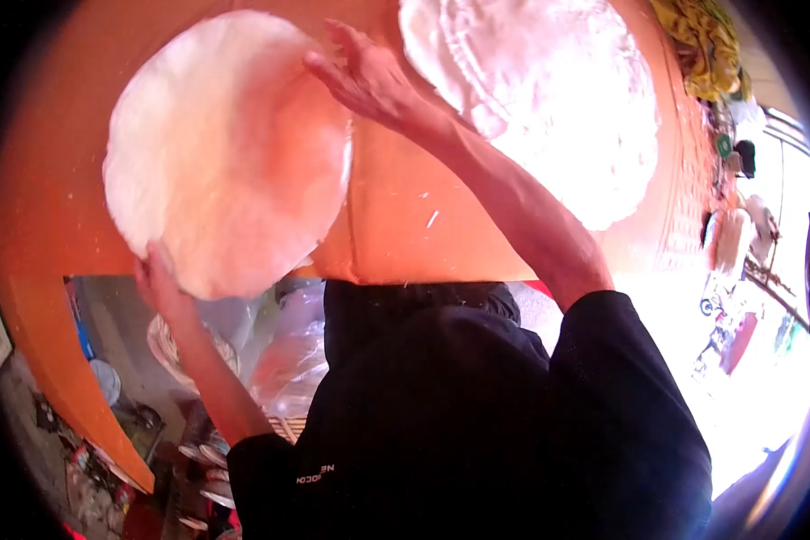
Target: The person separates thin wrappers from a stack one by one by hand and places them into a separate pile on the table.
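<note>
Orange table [396, 243] stretches across the upper frame, clutter [733, 238] beyond at right. The left hand [159, 281] meets the lower-left rim of a pale round sheet [198, 153], upper left, grip unclear; right hand [369, 79], fingers spread and released, is at its upper-right edge.

Small white lettering [315, 474] is seen on the front of the black shirt [441, 405], where only what looks like "NE" can be made out, the remaining letters being too unclear to be read.
</note>
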Available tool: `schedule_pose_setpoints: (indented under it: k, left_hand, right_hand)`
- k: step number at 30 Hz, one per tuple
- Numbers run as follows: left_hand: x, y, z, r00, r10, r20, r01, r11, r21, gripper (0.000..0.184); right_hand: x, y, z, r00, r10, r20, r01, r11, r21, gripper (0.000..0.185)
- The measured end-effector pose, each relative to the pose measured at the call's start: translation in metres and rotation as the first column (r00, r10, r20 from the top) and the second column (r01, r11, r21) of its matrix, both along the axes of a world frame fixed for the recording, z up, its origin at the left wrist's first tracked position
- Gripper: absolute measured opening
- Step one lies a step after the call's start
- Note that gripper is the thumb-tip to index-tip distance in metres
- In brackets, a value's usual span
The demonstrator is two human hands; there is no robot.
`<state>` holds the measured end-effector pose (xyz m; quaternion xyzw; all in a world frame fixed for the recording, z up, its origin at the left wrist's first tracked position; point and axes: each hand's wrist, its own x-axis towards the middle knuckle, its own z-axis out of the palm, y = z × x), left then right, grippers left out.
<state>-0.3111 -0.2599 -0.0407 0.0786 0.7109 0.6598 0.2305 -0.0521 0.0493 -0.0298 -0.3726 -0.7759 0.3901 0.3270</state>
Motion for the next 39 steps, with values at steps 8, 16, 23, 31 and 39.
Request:
schedule_pose_setpoints:
  k: [8,16,23,31,39]
  left_hand:
    - [0.062,-0.006,0.067,0.849,0.298,-0.437,-0.376,0.921,-0.101,0.035]
    - [0.238,0.077,0.091,0.930,-0.275,-0.242,0.249,0.959,-0.133,0.022]
    - [0.327,0.110,0.059,0.806,-0.570,0.156,0.571,0.820,0.046,0.022]
    - [0.340,0.136,0.044,0.718,-0.643,0.265,0.651,0.756,0.072,0.024]
    - [0.346,0.156,0.046,0.728,-0.647,0.226,0.664,0.748,0.002,0.024]
  right_hand:
    - [0.256,0.030,0.028,0.669,-0.224,0.709,0.021,0.959,0.283,0.063]
    - [0.282,0.039,0.017,0.665,-0.043,0.746,-0.309,0.893,0.326,0.060]
    - [0.258,0.023,0.016,0.811,-0.081,0.579,-0.238,0.859,0.453,0.060]
    - [0.261,0.046,0.011,0.792,-0.004,0.610,-0.334,0.834,0.440,0.057]
    - [0.258,0.040,0.009,0.762,-0.142,0.632,-0.264,0.823,0.503,0.035]
